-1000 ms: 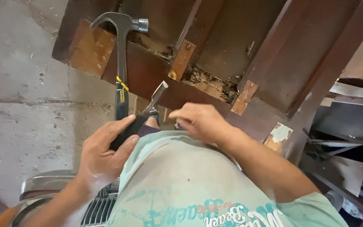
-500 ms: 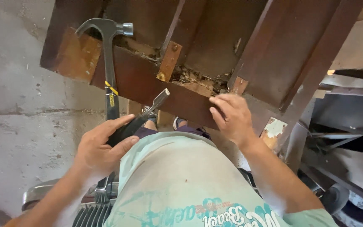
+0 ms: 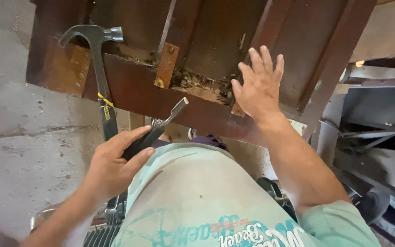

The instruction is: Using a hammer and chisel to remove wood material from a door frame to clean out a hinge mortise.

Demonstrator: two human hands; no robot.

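The left hand (image 3: pixel 115 167) is closed around two tools at once: the dark handle of a claw hammer (image 3: pixel 99 68) and the black grip of a chisel (image 3: pixel 161 128). The hammer stands nearly upright above the fist, its smooth grey steel head with curved claw resting against the upper left of the dark brown wooden furniture piece (image 3: pixel 170 93). The chisel slants up and to the right from the fingers, its flat bright metal blade ending just below the splintered joint (image 3: pixel 197 84).

The right hand (image 3: pixel 258 84) is open, fingers spread, palm laid flat on the wood's glossy reddish-brown surface just right of that joint, holding nothing. The joint looks rough and crumbled, with pale raw fibres and dark debris. A worn orange-brown block (image 3: pixel 166 66) with a round screw head sits just left of it. Beneath lies a grey, gritty concrete floor (image 3: pixel 19 132). A faded green shirt (image 3: pixel 197 196) fills the lower view.
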